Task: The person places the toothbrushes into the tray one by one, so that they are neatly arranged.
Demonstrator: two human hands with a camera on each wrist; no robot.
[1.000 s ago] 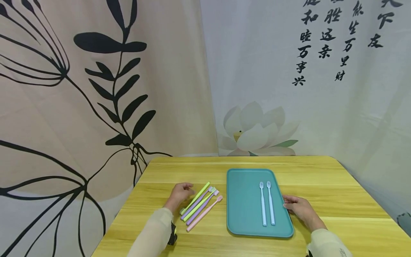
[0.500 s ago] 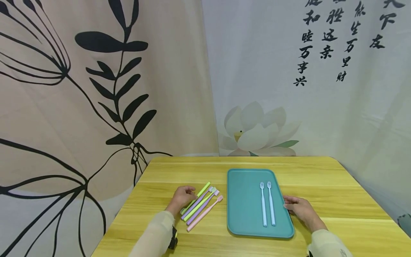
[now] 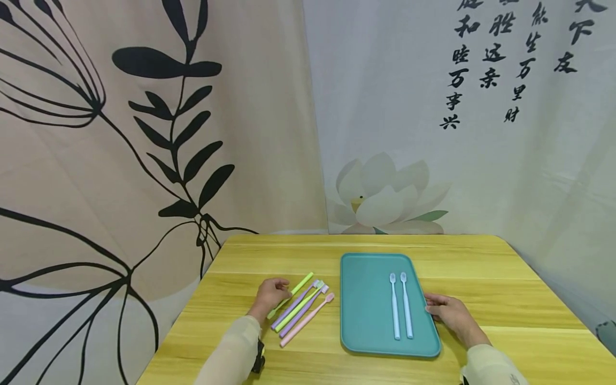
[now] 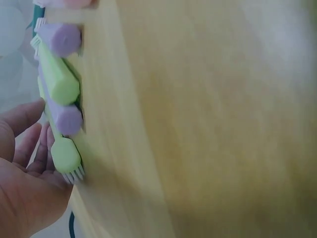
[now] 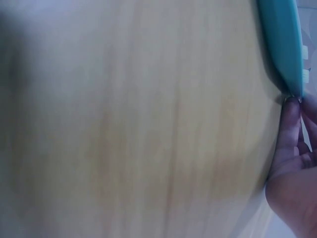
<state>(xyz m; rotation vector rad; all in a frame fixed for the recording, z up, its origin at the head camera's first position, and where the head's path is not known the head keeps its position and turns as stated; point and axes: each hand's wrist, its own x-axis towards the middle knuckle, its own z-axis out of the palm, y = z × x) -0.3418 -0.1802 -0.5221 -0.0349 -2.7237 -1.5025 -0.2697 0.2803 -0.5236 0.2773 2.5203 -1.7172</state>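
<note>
Because the light green toothbrush [image 3: 302, 282] lies at the far left edge of a close row, the main risk is, I judge, in how the left hand [image 3: 272, 295] lifts it. This hand seems to pinch it between thumb and fingers, though the exact place along neck or handle is hard to see, and the handle sticks out toward the far right. If the lift is uneven, that long free end could swing and strike the first purple toothbrush [image 3: 289, 310]; then the second green toothbrush [image 3: 294, 312], the second purple toothbrush [image 3: 297, 318] and the pink toothbrush [image 3: 299, 328], lying next in the row, might roll apart on the worktop [image 3: 505, 299]. A slip is possible too, since the neck is slim and offers little to hold. Its head points to the near left, opposite to the other heads in the row, so without a turn it would come out reversed against them. On the right, the right hand [image 3: 452, 313] holds the rim of the teal tray [image 3: 363, 299] between thumb and finger. If this grip pulled or pressed unevenly, the tray might slide or tilt, and the two pale blue toothbrushes [image 3: 395, 315], lying loose side by side on its right half, could roll out of line.
</note>
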